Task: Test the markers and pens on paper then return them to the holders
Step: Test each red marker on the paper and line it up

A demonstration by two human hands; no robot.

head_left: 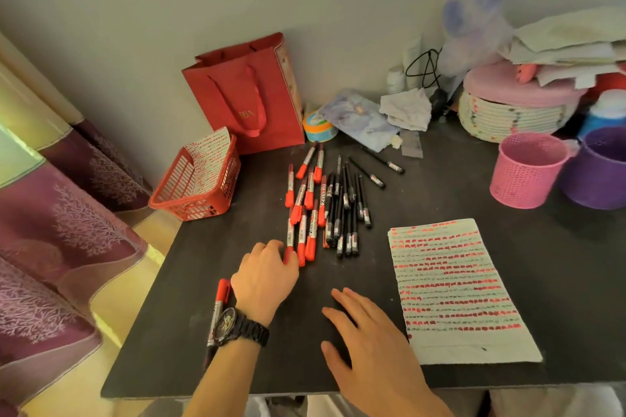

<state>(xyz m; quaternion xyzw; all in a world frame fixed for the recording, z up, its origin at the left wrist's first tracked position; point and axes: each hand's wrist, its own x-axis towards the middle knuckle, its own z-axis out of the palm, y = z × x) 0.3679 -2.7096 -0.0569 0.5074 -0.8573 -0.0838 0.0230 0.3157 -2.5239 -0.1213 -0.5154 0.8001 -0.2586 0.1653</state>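
I observe the left grip (pixel 264 278), a bare hand with a watch (pixel 237 325) on its wrist, knuckles up and fingers curled down onto the near ends of the red markers (pixel 306 210). The fingertips touch the red caps. I cannot tell whether they have closed round any one marker.

The right grip (pixel 372 338) lies flat on the bench (pixel 189 281), fingers straight and spread, holding nothing.

The red markers have grey printed barrels and red caps. They lie in a loose fan on the bench, well to the left of the paper sheet (pixel 464 288). The black pens (pixel 345 213) lie bunched between the markers and the sheet. The sheet is covered in rows of red and dark strokes.

One further red marker (pixel 218 310) lies alone, farther left of the sheet, just beside the left wrist. The right grip rests just left of the sheet's near edge.

A pink holder (pixel 528 173) and a purple holder (pixel 599 169) stand beyond the sheet's far right corner, touching one another.
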